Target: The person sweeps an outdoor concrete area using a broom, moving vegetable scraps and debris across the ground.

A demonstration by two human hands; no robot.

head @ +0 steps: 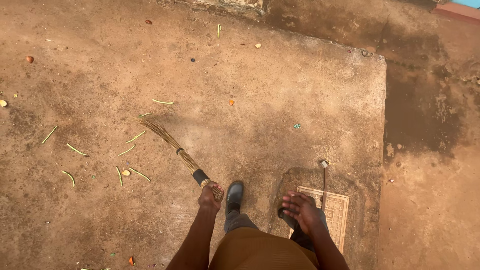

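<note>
The concrete slab (280, 95) fills most of the view, brown with dirt, and it meets a darker, stained strip of ground (430, 100) on the right. Judging from the litter, the sweeping looks well short of finished: the stretch right of the broom's fan and toward the slab's far edge shows only a few stray specks, while the left part carries a loose scatter of green stems (75, 149) and small orange and tan bits.

A patterned square cover (336, 210) is set in the slab near the person's feet, with a thin rusty rod (324, 182) lying along its left edge.

The hand broom (172, 145), a bundle of dry straw bound with a dark band, slants up and left from the grip, its splayed tip touching the slab just beside the nearest stems. The left hand (209, 196) is clenched around the bound end. The right hand (302, 207) hangs empty, fingers spread and loose, above the cover.

One dark shoe (234, 194) shows between the hands; the other foot is hidden under the right hand and the brown garment. Both arms are cut off at the bottom edge. What the small coloured scraps are is too small to tell, and the pink object at the top right corner is cropped.
</note>
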